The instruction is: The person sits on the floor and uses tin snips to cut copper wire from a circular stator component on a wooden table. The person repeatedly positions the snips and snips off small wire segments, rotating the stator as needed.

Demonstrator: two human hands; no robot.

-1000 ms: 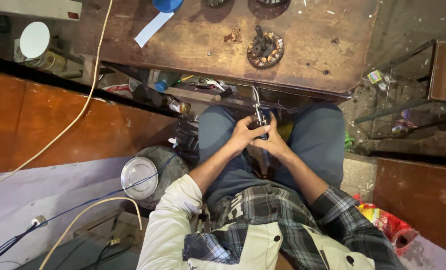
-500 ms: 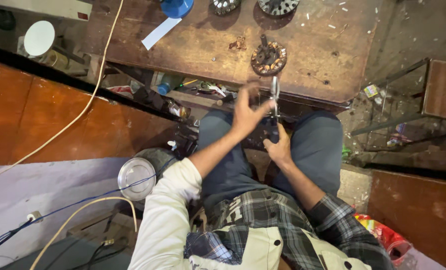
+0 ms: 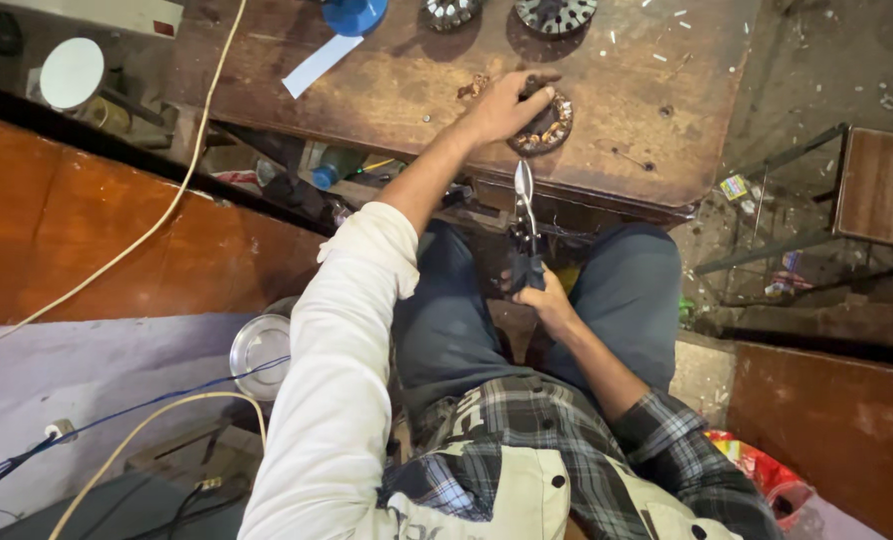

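Cables run down the far left: a cream cord (image 3: 157, 220) crosses the brown floor and a blue wire (image 3: 147, 400) trails over the grey sheet toward a round metal lid (image 3: 262, 345). Up on the worn wooden tabletop (image 3: 407, 90) lie a white paper strip (image 3: 317, 65) and a blue round piece (image 3: 355, 14). Next comes the left hand (image 3: 502, 105), arm stretched out, fingers curled down over the round wound coil piece (image 3: 545, 122) that sits near the tabletop's front edge; it looks clamped on it, though the fingertips are partly hidden. Below, over the lap, the right hand (image 3: 542, 300) is closed on the dark handles of a pair of pliers (image 3: 524, 225), tips pointing up toward the tabletop. The hands are well apart. To do this well, I judge the coil piece wants a firm hold by its rim, and the pliers' tips should stay clear of the legs.
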